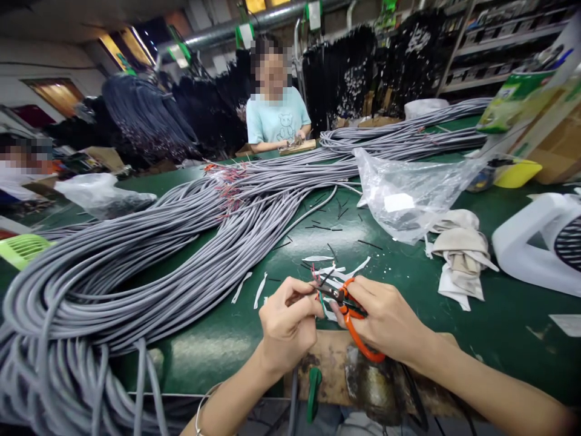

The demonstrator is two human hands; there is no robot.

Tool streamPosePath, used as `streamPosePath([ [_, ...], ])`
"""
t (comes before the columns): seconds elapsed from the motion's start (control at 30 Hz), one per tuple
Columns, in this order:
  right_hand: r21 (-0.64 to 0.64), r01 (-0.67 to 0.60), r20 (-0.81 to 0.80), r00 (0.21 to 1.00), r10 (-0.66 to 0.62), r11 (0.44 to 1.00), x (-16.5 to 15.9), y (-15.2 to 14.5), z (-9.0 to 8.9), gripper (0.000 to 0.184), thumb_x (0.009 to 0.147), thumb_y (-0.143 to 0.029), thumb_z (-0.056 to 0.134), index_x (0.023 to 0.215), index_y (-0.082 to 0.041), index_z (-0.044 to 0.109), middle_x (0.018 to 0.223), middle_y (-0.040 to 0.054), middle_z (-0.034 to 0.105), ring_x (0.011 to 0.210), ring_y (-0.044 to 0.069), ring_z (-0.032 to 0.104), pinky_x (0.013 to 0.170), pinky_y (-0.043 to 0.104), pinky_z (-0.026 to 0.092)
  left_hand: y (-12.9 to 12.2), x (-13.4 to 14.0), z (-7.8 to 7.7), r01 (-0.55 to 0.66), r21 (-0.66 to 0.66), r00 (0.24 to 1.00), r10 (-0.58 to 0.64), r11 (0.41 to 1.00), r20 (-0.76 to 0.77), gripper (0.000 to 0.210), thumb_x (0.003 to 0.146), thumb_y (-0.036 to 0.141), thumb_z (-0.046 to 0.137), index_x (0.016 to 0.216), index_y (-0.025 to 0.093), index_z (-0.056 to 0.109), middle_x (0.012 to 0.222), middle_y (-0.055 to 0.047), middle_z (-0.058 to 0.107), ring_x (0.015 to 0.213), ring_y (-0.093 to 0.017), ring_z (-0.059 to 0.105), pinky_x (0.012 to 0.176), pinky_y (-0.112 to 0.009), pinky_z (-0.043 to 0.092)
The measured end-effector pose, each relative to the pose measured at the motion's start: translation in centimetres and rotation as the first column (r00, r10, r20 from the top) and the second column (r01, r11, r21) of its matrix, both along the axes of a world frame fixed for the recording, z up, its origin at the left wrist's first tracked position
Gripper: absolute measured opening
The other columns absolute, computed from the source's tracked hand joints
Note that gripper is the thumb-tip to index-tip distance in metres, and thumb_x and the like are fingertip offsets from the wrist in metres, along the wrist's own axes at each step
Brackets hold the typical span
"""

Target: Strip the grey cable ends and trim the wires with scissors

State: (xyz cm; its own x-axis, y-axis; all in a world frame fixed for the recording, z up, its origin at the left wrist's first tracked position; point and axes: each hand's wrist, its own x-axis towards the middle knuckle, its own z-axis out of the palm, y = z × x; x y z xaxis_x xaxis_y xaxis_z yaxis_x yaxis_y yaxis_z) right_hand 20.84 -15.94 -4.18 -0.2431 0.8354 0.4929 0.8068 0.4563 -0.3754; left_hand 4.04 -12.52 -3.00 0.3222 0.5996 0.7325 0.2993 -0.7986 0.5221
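My left hand pinches the end of a grey cable, whose thin coloured wires stick out past the fingertips. The cable's grey jacket hangs down below this hand. In my right hand are orange-handled scissors, fingers wrapped round the handles. Their dark blades lie right at the wires, partly hidden by my left fingers; whether they touch a wire I cannot tell. White paper-like strips and short black tube pieces are scattered just beyond both hands.
Long bundles of grey cable spread over the green table to the left and back. A clear plastic bag, a cloth and a white plastic container stand right. A wooden board lies at the front edge. A person sits opposite.
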Motion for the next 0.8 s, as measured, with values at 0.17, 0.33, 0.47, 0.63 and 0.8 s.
streamPosePath([
  [0.17,0.019,0.168,0.017,0.986,-0.168,0.986,1.4,1.0,0.5,0.033,0.083,-0.035,0.046,0.055,-0.018,0.051,0.053,0.0009,0.052,0.047,0.01,0.045,0.049,0.023,0.03,0.6,0.0,0.7,0.113,-0.469,0.982,-0.027,0.876,0.185,0.016,0.07,0.009,0.06,0.082,0.02,0.059,0.067,0.001,0.058,0.054,-0.01,0.058,0.052,-0.021,0.048],
  [0.33,-0.215,0.576,0.43,0.781,-0.453,0.788,5.2,2.7,1.8,0.03,0.08,-0.041,0.048,0.067,-0.017,0.062,0.065,0.0086,0.064,0.058,0.019,0.059,0.048,0.025,0.03,1.0,-2.3,1.0,0.363,-0.856,0.926,-0.038,0.369,0.376,0.026,0.061,0.029,0.073,0.077,0.013,0.061,0.054,0.0,0.058,0.038,-0.007,0.048,0.038,-0.018,0.038],
  [0.47,-0.291,0.556,0.564,0.757,-0.33,0.779,6.4,2.9,1.9,0.023,0.079,-0.031,0.05,0.076,-0.016,0.067,0.079,0.0128,0.066,0.076,0.023,0.062,0.053,0.026,0.035,-1.0,-5.4,0.5,0.46,-0.886,0.888,-0.042,0.055,0.458,0.032,0.046,0.035,0.081,0.06,0.012,0.063,0.047,0.001,0.051,0.034,-0.004,0.04,0.034,-0.016,0.026],
  [0.63,-0.479,0.17,0.389,0.92,0.035,0.861,4.0,1.4,1.8,0.011,0.075,-0.027,0.056,0.069,-0.022,0.064,0.069,0.0031,0.066,0.07,0.019,0.062,0.057,0.025,0.037,-5.9,-9.8,-1.0,0.263,-0.959,0.965,-0.011,0.104,0.264,0.025,0.05,0.037,0.077,0.057,0.014,0.07,0.051,0.003,0.041,0.039,-0.003,0.031,0.037,-0.018,0.016],
  [0.8,-0.46,0.191,0.507,0.858,0.08,0.867,2.4,0.6,0.3,0.015,0.077,-0.016,0.049,0.066,-0.018,0.059,0.073,0.0075,0.066,0.07,0.023,0.063,0.055,0.028,0.037,-10.8,-12.6,-7.0,-0.243,-0.887,0.966,0.019,0.393,-0.256,0.02,0.067,0.036,0.063,0.065,0.018,0.071,0.062,-0.004,0.054,0.064,-0.018,0.05,0.061,-0.03,0.038],
])
